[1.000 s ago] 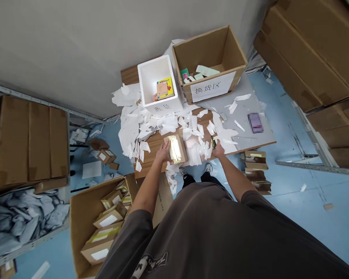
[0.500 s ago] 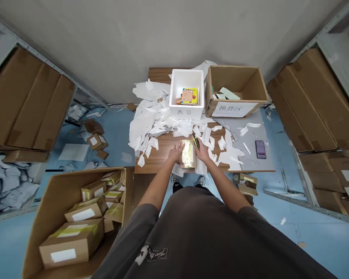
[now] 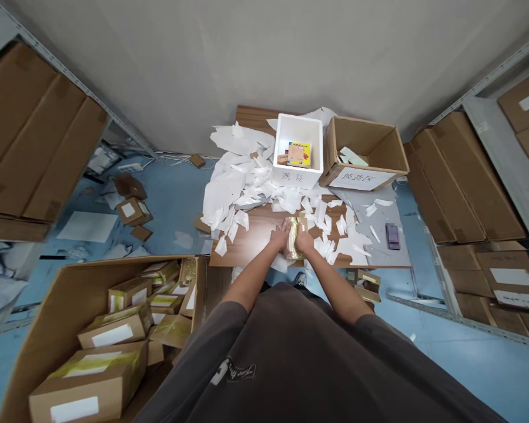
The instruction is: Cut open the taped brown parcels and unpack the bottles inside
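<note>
A small cardboard box (image 3: pixel 295 238) with shiny yellowish tape down its top lies at the table's front edge. My left hand (image 3: pixel 282 235) grips its left side, fingers pointing forward and pressed along it. On the right part of the box rests my right hand (image 3: pixel 304 241), curled closed; the black-and-yellow utility knife seen in it a moment ago is now hidden by the fist. Torn white paper scraps (image 3: pixel 320 214) are strewn around the box and the hands.
Behind the scraps stand a white foam box (image 3: pixel 298 178) with small packages inside and a labelled cardboard carton (image 3: pixel 365 176). A phone (image 3: pixel 392 236) lies on the table's right. To the lower left, a large open carton (image 3: pixel 39 329) holds several taped boxes. Loaded shelves flank both sides.
My right hand has moved left onto the taped top of the box, and the knife has gone out of sight. My view has shifted slightly, while my left hand stays at the box.
</note>
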Motion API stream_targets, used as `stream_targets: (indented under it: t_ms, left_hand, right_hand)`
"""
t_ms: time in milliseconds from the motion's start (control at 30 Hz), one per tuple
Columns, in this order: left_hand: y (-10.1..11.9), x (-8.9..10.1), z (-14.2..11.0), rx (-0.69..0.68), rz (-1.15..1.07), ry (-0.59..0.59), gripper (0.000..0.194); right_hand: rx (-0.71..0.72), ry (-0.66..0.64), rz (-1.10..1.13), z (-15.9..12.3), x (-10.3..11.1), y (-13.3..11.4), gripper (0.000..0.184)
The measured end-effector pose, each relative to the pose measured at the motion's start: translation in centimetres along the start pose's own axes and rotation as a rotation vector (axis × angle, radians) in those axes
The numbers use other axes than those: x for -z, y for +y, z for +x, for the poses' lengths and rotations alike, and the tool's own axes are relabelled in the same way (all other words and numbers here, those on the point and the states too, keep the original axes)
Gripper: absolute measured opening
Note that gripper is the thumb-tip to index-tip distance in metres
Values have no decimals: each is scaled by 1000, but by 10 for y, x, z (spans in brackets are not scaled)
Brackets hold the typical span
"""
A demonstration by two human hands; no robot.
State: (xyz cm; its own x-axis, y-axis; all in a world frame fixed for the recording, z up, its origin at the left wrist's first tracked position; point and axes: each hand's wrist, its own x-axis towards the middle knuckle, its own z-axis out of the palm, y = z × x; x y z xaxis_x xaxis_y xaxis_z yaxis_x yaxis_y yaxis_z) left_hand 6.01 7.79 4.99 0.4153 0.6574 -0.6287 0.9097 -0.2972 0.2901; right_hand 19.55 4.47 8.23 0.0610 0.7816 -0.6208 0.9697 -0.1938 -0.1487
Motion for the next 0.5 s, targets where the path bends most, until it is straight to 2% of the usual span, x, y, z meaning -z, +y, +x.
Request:
stream_targets:
  t_ms: [167, 333, 500]
  left_hand:
    - [-1, -2, 0, 16, 33, 38, 162]
    - [0, -2, -1, 48, 79, 43, 162]
    - [4, -1, -1, 58, 64, 58, 161]
  right_hand:
    - [-57, -23, 39, -12, 4, -12, 99]
    - [-65, -154, 32, -28, 12, -10, 79]
    - [37, -301, 5, -69, -3, 8, 65]
